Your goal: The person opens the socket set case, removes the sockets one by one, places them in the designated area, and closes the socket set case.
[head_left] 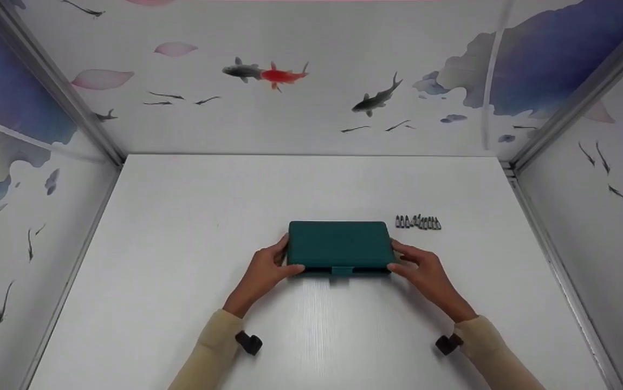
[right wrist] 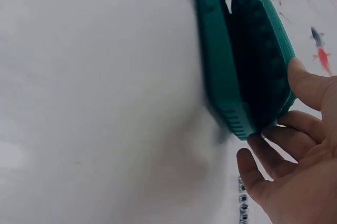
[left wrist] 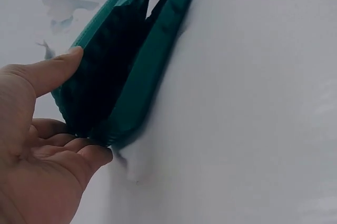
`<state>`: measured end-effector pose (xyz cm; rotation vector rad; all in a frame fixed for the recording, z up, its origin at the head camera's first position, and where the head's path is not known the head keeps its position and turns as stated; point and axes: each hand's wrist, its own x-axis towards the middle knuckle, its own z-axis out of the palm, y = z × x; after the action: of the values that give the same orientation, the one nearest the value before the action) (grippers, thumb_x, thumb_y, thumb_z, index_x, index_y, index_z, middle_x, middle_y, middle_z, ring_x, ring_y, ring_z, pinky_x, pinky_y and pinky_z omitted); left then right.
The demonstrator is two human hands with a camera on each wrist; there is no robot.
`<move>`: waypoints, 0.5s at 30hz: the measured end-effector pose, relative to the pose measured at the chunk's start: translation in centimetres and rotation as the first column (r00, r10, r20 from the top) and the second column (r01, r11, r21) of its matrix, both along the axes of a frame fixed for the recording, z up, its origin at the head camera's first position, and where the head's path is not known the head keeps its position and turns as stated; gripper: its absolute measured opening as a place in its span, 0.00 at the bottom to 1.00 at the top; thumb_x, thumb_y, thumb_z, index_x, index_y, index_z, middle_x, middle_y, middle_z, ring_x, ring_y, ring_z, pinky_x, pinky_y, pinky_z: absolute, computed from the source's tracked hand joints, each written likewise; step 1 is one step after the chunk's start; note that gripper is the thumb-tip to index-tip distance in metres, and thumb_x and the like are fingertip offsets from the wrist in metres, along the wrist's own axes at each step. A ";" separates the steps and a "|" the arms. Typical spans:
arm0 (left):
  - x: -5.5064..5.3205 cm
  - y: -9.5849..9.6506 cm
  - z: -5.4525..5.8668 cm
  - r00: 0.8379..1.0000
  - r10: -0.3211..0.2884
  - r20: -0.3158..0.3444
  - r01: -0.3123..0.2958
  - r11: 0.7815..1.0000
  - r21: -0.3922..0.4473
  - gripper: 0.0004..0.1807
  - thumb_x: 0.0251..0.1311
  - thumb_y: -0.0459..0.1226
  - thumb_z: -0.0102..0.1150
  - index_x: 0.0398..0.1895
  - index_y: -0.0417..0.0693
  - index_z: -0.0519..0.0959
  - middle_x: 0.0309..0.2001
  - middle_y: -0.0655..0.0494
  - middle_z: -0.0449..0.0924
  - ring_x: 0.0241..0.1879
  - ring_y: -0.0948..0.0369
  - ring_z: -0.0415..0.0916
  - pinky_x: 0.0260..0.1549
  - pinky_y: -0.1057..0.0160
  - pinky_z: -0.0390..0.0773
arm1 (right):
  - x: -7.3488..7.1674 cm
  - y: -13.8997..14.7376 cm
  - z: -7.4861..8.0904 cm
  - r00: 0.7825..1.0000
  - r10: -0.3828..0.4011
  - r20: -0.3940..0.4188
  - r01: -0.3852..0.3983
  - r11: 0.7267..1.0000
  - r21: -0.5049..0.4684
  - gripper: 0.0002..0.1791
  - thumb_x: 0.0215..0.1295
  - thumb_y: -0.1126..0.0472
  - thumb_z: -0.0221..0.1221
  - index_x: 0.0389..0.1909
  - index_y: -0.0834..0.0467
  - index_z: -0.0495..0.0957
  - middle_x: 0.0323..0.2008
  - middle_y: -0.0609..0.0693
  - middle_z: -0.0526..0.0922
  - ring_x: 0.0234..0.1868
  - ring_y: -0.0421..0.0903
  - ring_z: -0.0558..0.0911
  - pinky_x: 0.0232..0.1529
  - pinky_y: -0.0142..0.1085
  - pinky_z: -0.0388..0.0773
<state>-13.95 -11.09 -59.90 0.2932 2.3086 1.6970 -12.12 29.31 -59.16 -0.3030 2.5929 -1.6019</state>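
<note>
A dark green plastic case [head_left: 338, 244] sits on the white table, its front latch tab toward me. Its lid [left wrist: 95, 34] stands part way up from the base [right wrist: 218, 61], leaving a dark gap along the front. My left hand [head_left: 268, 268] holds the left end, thumb on the lid's front edge and fingers toward the hinge side. At the right end my right hand [head_left: 422, 268] grips the case likewise, thumb on the lid's front corner. The inside is too dark to make out.
Several small metal screwdriver bits [head_left: 419, 222] lie in a row behind my right hand. White panels printed with fish [head_left: 374, 102] and petals enclose the table [head_left: 181, 216] at the back and both sides.
</note>
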 end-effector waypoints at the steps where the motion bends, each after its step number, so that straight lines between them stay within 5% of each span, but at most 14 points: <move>1: 0.0 0.0 -0.2 1.000 -0.004 -0.007 0.004 1.000 -0.003 0.54 0.69 0.45 0.78 0.88 0.37 0.54 0.86 0.41 0.56 0.83 0.47 0.60 0.78 0.49 0.68 | 0.0 -0.1 -0.3 1.000 -0.002 -0.007 0.002 1.000 0.006 0.34 0.73 0.60 0.73 0.77 0.60 0.76 0.76 0.57 0.77 0.77 0.58 0.75 0.74 0.54 0.77; 4: 0.2 0.2 -0.7 0.999 -0.012 -0.036 0.011 0.999 -0.032 0.56 0.69 0.42 0.78 0.89 0.37 0.52 0.87 0.42 0.52 0.85 0.48 0.54 0.80 0.49 0.64 | 0.2 -0.3 -0.9 0.999 -0.012 -0.035 0.013 1.000 0.026 0.35 0.71 0.63 0.75 0.76 0.62 0.77 0.75 0.59 0.78 0.76 0.60 0.77 0.73 0.55 0.77; 11: 0.5 0.4 -1.5 0.993 -0.018 -0.119 0.006 0.994 -0.108 0.55 0.70 0.39 0.76 0.89 0.36 0.50 0.88 0.42 0.51 0.87 0.48 0.50 0.82 0.47 0.60 | 0.6 -0.5 -1.6 0.998 -0.025 -0.062 0.027 0.999 0.041 0.34 0.69 0.63 0.76 0.75 0.62 0.79 0.76 0.58 0.78 0.77 0.61 0.75 0.72 0.23 0.69; 15: 0.7 0.4 -1.8 0.985 -0.038 -0.169 0.016 0.991 -0.130 0.54 0.71 0.39 0.75 0.89 0.34 0.49 0.88 0.39 0.50 0.87 0.47 0.50 0.83 0.45 0.58 | 0.8 -0.9 -1.5 0.994 -0.025 -0.110 0.038 0.992 0.121 0.35 0.69 0.63 0.76 0.75 0.65 0.77 0.75 0.62 0.78 0.77 0.63 0.75 0.76 0.42 0.73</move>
<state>-13.25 -10.74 -61.73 0.4584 2.5109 1.5570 -11.36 28.40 -60.66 -0.3508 2.7767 -1.4653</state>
